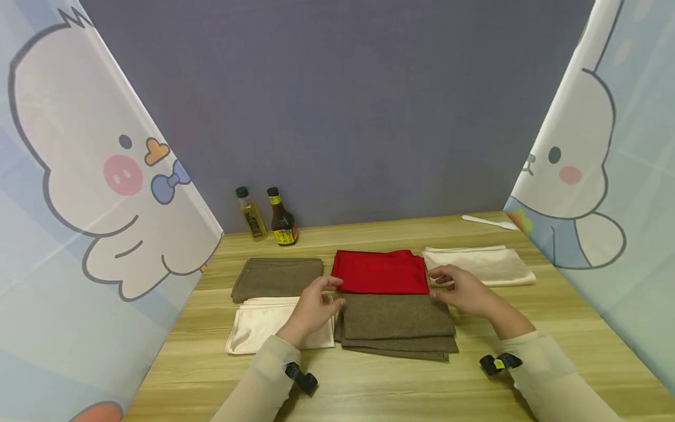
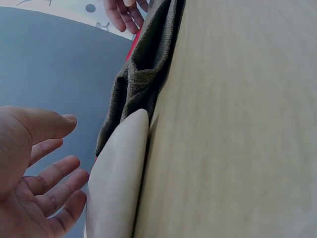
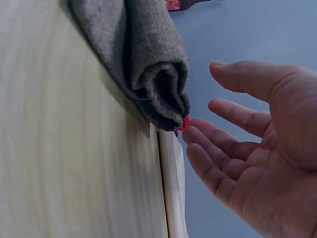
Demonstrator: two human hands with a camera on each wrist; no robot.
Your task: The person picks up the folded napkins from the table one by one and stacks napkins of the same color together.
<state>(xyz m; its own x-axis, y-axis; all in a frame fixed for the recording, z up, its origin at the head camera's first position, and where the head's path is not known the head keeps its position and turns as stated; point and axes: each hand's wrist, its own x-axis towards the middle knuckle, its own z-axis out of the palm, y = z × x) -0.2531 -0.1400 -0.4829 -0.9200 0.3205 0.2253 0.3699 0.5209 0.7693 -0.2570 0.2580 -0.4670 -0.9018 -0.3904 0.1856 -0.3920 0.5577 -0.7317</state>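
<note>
Side by side on the table lie folded cloths in two rows. A folded red cloth (image 1: 381, 272) is at the back middle, and a folded grey-brown cloth (image 1: 398, 319) sits in front of it, its layers showing at the front edge. My left hand (image 1: 314, 308) hovers at the left side of these two, over a folded cream cloth (image 1: 253, 328), its fingers apart and holding nothing. At their right side is my right hand (image 1: 464, 291), with fingertips near the red cloth's corner and nothing between thumb and fingers. Both wrist views show relaxed, spread fingers.
A second grey-brown cloth (image 1: 282, 277) lies at the back left, a cream cloth (image 1: 480, 265) at the back right. Behind stand an oil bottle (image 1: 254, 220) and a dark sauce bottle (image 1: 283, 223). A white plastic utensil (image 1: 489, 222) lies near the grey back wall (image 1: 348, 117).
</note>
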